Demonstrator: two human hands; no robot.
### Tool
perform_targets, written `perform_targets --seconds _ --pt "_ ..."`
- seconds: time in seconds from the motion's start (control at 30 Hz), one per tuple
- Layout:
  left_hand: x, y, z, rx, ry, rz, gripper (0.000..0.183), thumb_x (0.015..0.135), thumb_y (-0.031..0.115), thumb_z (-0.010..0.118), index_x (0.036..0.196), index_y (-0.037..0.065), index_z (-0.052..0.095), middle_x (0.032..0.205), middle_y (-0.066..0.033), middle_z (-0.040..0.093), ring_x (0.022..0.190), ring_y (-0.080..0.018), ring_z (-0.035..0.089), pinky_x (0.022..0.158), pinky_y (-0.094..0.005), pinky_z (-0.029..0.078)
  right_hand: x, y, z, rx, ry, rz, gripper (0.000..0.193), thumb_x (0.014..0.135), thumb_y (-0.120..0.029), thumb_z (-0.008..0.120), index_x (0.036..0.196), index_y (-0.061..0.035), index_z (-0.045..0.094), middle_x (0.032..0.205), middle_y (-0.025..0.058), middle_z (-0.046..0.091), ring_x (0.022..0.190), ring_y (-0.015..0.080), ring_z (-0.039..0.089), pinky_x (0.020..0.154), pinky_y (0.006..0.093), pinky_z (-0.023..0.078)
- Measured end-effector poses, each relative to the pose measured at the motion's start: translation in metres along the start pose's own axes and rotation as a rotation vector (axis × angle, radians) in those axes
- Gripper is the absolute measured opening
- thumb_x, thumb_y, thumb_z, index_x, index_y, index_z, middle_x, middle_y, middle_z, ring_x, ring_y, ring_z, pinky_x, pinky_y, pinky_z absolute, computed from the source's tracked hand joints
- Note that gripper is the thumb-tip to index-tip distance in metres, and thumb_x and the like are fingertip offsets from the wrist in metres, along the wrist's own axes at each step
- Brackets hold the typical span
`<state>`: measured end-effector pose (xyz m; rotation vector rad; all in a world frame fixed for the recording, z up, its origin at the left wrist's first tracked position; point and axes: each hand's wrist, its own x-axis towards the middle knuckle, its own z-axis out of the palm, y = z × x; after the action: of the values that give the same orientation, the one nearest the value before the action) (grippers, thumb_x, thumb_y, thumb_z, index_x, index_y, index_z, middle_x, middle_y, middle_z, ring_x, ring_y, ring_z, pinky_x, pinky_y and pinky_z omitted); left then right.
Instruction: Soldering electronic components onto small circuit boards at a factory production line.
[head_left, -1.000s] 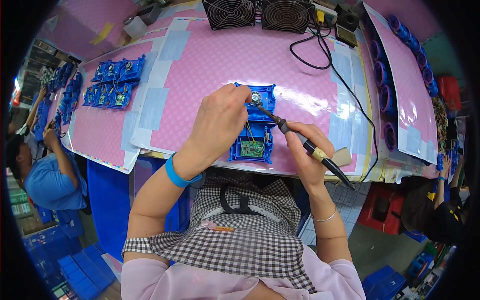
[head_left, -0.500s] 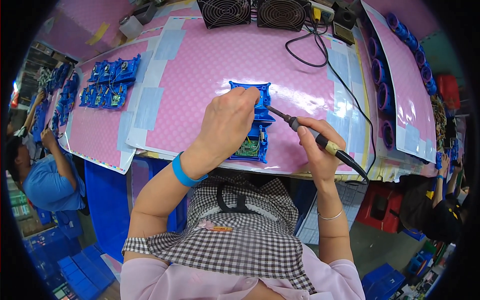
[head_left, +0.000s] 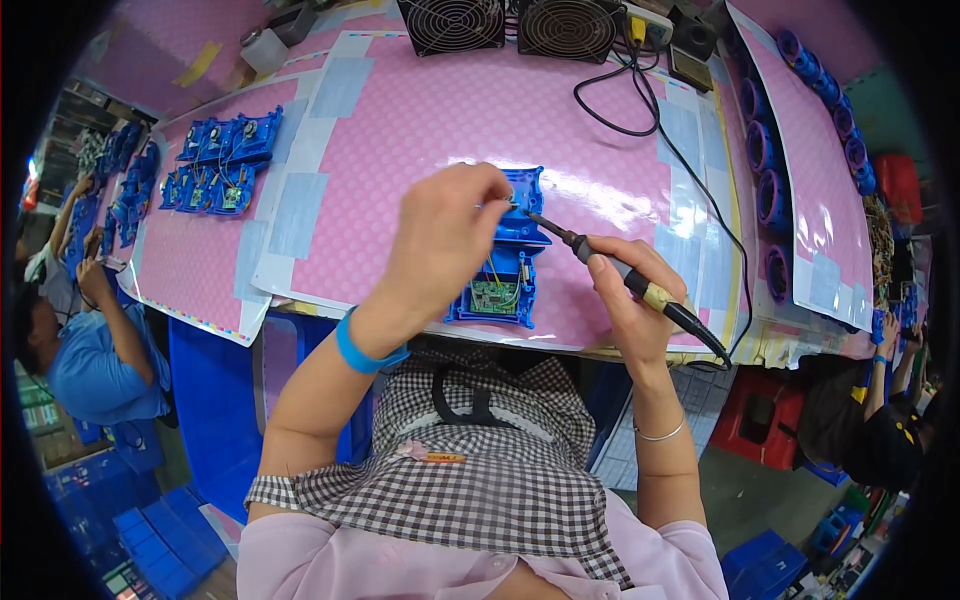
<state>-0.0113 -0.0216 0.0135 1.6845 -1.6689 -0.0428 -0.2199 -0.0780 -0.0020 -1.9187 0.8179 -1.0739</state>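
Note:
A blue plastic casing in two halves lies in front of me on the pink work surface (head_left: 420, 110). Its near half (head_left: 526, 312) holds a green circuit board (head_left: 492, 296) with thin wires, one of them yellow. Over the far half (head_left: 532, 180) is my left hand (head_left: 445, 225), thumb and forefinger pinched together; what they hold is too small to make out. My right hand (head_left: 638, 290) grips a soldering iron (head_left: 622, 268) like a pen. The iron's tip points left into the far half, close to my left fingertips.
Two black fans (head_left: 452, 25) stand at the back. The iron's cable (head_left: 715, 215) loops down the right side, near an iron stand (head_left: 690, 65). More blue casings (head_left: 215, 165) lie at the left. Blue ring-shaped parts (head_left: 770, 197) line the right. Co-workers sit at both sides.
My left hand has shifted slightly left and turned, uncovering more of the far half and the circuit board. The soldering iron stays nearly in place.

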Motion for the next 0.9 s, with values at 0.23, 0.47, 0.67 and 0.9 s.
perform_targets --seconds 0.23,0.47,0.67,0.9 --pt "-0.017 0.002 -0.021 -0.173 0.013 -0.601 0.029 0.072 0.018 0.079 0.090 -0.002 0.068 0.063 -0.0076 0.060 0.056 -0.0146 0.054 0.051 -0.0299 0.040 -0.001 0.002 -0.006 0.075 0.061 0.053 0.017 0.082 -0.001 0.065 0.098 0.0040 0.068 0.077 0.0061 0.063 0.062 0.0099 0.056 0.056 0.0212 0.042" --pt "-0.027 -0.002 -0.004 -0.071 0.174 -0.346 0.019 0.077 0.016 0.075 0.083 -0.001 0.069 0.057 -0.0031 0.048 0.051 -0.0088 0.040 0.046 -0.0293 0.030 -0.005 0.002 -0.007 0.074 0.053 0.081 0.018 0.083 -0.002 0.064 0.099 0.0039 0.068 0.077 0.0068 0.063 0.062 0.0101 0.057 0.056 0.0210 0.044" --pt "-0.028 0.003 -0.003 -0.104 0.275 -0.171 0.012 0.078 0.007 0.072 0.087 0.000 0.070 0.072 -0.0078 0.063 0.057 -0.0103 0.051 0.052 -0.0252 0.039 -0.003 0.003 -0.004 0.066 0.042 0.049 0.017 0.082 -0.001 0.065 0.098 0.0038 0.068 0.078 0.0065 0.064 0.062 0.0094 0.056 0.056 0.0210 0.042" --pt "-0.013 0.005 0.003 -0.343 0.078 -0.321 0.011 0.078 0.008 0.070 0.087 0.001 0.070 0.078 -0.0115 0.068 0.068 -0.0227 0.064 0.060 -0.0332 0.049 -0.003 0.002 0.000 0.051 0.027 0.039 0.016 0.081 0.000 0.066 0.096 0.0017 0.070 0.078 0.0053 0.064 0.063 0.0078 0.055 0.056 0.0208 0.040"
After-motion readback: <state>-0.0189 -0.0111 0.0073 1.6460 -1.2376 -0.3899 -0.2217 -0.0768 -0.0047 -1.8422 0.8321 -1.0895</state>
